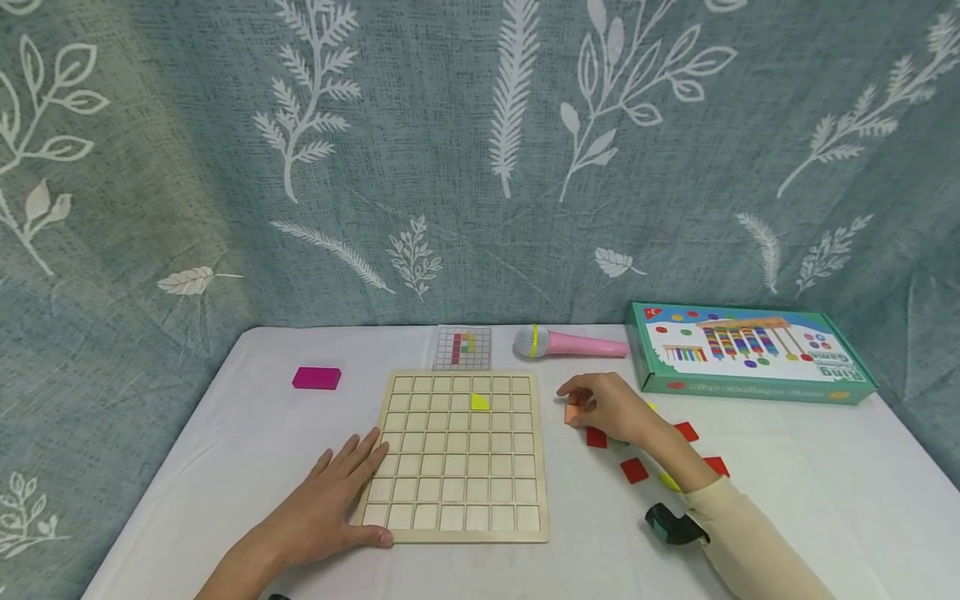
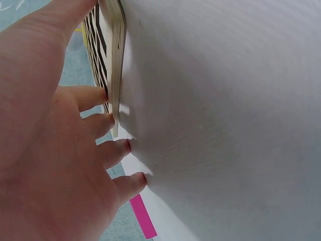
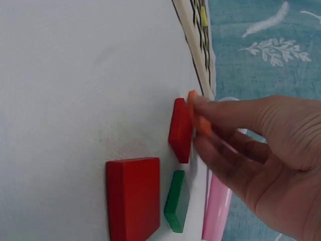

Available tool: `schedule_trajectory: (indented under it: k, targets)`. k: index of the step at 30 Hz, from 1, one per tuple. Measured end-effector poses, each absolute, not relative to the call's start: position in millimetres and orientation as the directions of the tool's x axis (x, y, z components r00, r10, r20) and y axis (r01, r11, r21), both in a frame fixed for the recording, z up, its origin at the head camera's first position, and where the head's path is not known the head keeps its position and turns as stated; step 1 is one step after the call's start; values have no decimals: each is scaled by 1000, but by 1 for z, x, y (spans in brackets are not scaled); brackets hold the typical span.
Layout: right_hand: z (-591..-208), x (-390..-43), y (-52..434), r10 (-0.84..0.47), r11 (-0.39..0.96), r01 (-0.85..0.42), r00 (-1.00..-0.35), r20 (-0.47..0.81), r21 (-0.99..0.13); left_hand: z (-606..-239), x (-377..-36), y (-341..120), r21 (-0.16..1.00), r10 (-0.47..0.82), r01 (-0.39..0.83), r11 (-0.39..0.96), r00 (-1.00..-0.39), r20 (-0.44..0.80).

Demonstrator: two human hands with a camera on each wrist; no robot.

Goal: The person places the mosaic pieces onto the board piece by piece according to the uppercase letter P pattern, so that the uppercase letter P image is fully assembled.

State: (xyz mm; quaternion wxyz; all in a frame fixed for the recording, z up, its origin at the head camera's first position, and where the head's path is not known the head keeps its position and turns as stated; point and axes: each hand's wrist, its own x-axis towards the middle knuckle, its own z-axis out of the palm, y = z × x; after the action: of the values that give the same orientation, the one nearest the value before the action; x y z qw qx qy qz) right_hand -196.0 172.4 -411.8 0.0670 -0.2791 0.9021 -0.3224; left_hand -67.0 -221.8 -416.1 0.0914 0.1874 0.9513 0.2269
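Observation:
A wooden grid board [image 1: 456,536] lies on the table, with one yellow quarter-round tile [image 1: 479,402] in a cell of its upper part. Spread along the board's left edge is my left hand [image 1: 330,500], its thumb and fingers straight and touching the frame. To the right of the board, my right hand [image 1: 611,406] pinches an orange tile [image 3: 202,124] between thumb and fingers. Just beside that tile lie a red tile [image 3: 181,131] and a green tile [image 3: 177,202]; a larger-looking red tile [image 3: 134,198] sits nearer the right wrist camera.
Several red and yellow tiles lie around the right forearm, one red tile [image 1: 633,471] among them. Behind the board are a printed pattern card [image 1: 462,348] and a pink microphone [image 1: 585,344]. A game box [image 1: 750,354] stands back right; a magenta block [image 1: 317,378] lies left.

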Motion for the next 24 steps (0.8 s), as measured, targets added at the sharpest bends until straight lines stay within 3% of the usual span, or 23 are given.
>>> schedule_trajectory:
  k: [13, 24]
  targets:
    - [-401, -203, 167, -576, 580, -516, -807, 131, -631, -417, -67, -223, 470, 393, 306, 828, -915, -95]
    - [-399, -212, 136, -627, 510, -556, -763, 159, -657, -416, -67, -222, 509, 385, 277, 815, -915, -118]
